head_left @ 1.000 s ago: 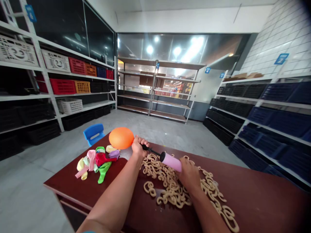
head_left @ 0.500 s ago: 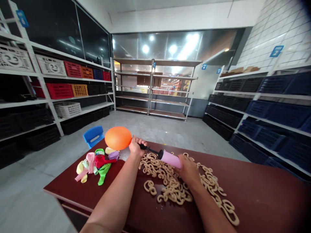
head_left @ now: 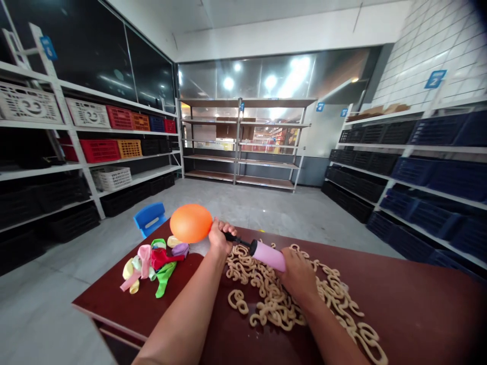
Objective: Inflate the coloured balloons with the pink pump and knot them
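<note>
Left hand clenched around the black end of the pink pump, right at the neck of the orange balloon! Right hand wrapped round the pump's pink barrel. The balloon, swollen, hangs over the table's far left edge; limp balloons lie left, beige curls beneath the pump.

Two bare forearms, narrower toward the wrists, with bare fingers.
</note>
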Demonstrator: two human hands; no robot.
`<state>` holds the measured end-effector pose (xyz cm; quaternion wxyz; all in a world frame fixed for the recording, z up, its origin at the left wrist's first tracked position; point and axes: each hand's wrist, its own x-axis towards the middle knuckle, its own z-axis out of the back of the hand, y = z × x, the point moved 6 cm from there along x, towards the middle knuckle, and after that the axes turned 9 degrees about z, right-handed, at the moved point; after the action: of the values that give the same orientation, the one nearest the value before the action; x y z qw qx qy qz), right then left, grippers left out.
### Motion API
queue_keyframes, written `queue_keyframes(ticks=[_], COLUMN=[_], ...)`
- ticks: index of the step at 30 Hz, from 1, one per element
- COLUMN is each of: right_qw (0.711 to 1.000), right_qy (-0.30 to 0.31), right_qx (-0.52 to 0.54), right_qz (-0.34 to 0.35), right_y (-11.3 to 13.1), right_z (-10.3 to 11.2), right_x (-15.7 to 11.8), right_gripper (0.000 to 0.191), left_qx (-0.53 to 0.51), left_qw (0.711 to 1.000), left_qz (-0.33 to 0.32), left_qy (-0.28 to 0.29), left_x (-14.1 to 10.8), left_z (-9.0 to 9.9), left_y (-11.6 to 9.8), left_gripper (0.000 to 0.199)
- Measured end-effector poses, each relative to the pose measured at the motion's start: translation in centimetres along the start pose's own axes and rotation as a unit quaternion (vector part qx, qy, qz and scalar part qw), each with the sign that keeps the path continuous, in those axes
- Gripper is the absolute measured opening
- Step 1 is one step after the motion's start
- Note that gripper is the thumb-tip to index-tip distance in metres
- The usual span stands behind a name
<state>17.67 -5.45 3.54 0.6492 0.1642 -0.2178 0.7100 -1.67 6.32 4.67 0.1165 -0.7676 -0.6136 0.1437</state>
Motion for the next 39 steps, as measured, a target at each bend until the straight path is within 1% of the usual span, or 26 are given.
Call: queue_keyframes(ticks=[4,7,10,14,16,19,21,23,28,32,36,39], right_qw=[0.999,0.999,0.998,0.998,0.998,0.998,0.998,0.998,1.0,0.999,0.998,0.997], right_qy=[-0.01,-0.003,0.01,0.031,0.035,0.036,0.039,0.036,-0.004,-0.018,-0.015,-0.01], right_qx=[0.028,0.049,0.06,0.05,0.039,0.019,0.004,-0.005,0.013,0.035,0.064,0.08], right_qz=[0.017,0.016,0.011,-0.016,-0.032,-0.048,-0.052,-0.045,0.0,0.014,0.015,0.015], right_y=[1.0,0.8,-0.2,-2.4,-3.4,-3.9,-3.5,-2.7,0.0,1.0,0.8,0.2], right_z=[0.0,0.0,-0.1,-0.5,-0.7,-0.8,-0.7,-0.5,0.1,-0.1,-0.3,-0.2], right_x=[-0.1,0.1,0.3,0.2,0.0,-0.2,-0.2,-0.2,-0.1,-0.1,0.1,0.3], right_gripper=[0.024,0.025,0.027,0.028,0.027,0.028,0.027,0.026,0.027,0.026,0.026,0.027], left_qx=[0.008,0.016,0.02,0.011,0.005,-0.002,-0.006,-0.009,-0.008,0.009,0.026,0.03], left_qw=[0.999,0.999,1.0,0.999,0.998,0.997,0.998,0.999,1.0,0.999,0.999,0.999], left_qz=[0.03,0.03,0.009,-0.041,-0.058,-0.067,-0.059,-0.044,0.013,0.036,0.033,0.021], left_qy=[0.026,0.022,0.005,-0.018,-0.028,-0.031,-0.029,-0.023,-0.004,0.016,0.006,-0.009], left_x=[-0.9,-1.0,-0.6,0.4,0.7,0.9,0.8,0.7,-0.1,-0.9,-0.8,-0.3], left_z=[-1.1,-1.3,-0.9,0.3,1.0,1.5,1.5,1.2,-0.1,-1.2,-1.0,-0.5], left_y=[2.3,2.7,1.3,-1.9,-3.1,-3.7,-3.3,-2.5,0.5,2.3,2.6,1.6], left_gripper=[0.049,0.049,0.045,0.038,0.038,0.038,0.037,0.037,0.043,0.048,0.048,0.045])
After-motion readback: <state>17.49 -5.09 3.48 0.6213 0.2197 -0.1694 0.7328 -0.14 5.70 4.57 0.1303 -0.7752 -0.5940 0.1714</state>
